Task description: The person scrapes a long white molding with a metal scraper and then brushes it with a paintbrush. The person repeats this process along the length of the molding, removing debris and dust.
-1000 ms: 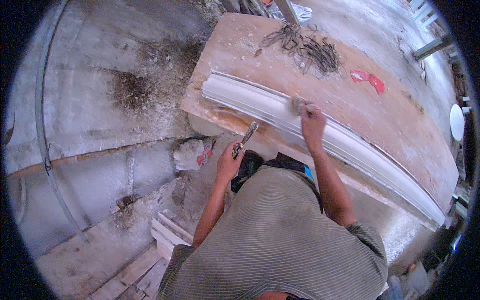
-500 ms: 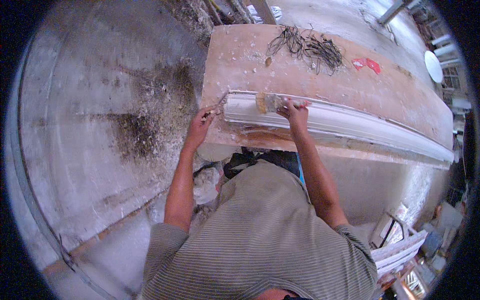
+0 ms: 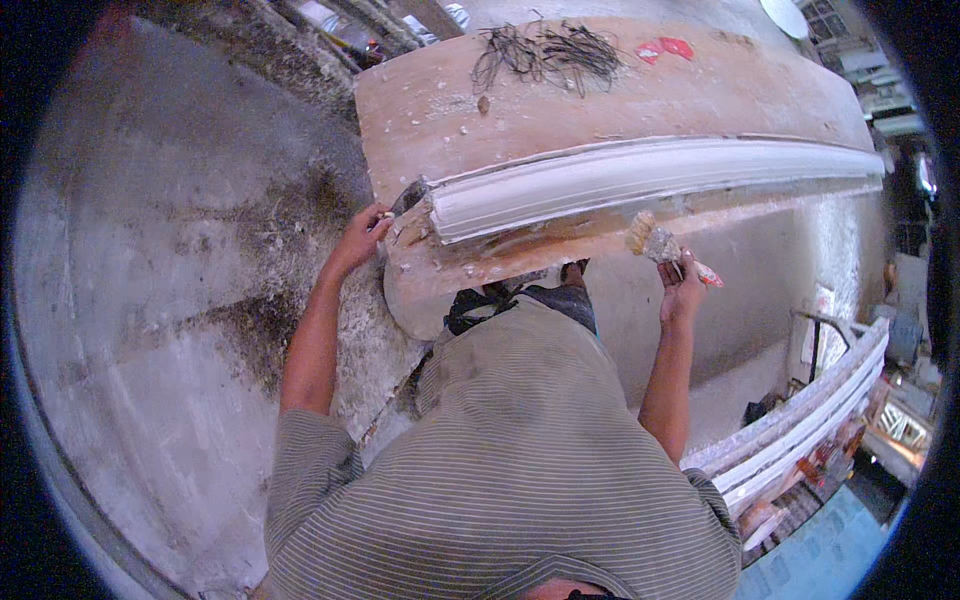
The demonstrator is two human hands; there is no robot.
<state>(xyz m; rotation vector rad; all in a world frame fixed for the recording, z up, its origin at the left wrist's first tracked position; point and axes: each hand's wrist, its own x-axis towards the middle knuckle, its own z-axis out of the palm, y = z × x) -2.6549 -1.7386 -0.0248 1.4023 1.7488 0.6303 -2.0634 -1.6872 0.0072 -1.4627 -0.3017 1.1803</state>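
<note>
A long white plaster moulding (image 3: 640, 178) with ridges along its length lies across a pinkish board (image 3: 580, 108). By the moulding's left end, my left hand (image 3: 360, 240) is closed on a scraper (image 3: 409, 196) with a thin dark blade; most of its handle is hidden by the fingers. My right hand (image 3: 682, 292) grips a paintbrush (image 3: 655, 243) with pale bristles and a red handle end. The brush is held in front of the board's near edge, apart from the moulding.
Tangled dark wire (image 3: 548, 56) and red scraps (image 3: 664, 49) lie toward the board's far edge. White crumbs dot the surface. More white mouldings (image 3: 800, 440) rest on a rack at the lower right. The floor at left has a dark, crusty patch (image 3: 255, 330).
My right hand has drawn the paintbrush off the moulding, toward me and to the right. The scraper's blade now shows broader at the moulding's left end. The whole view has turned.
</note>
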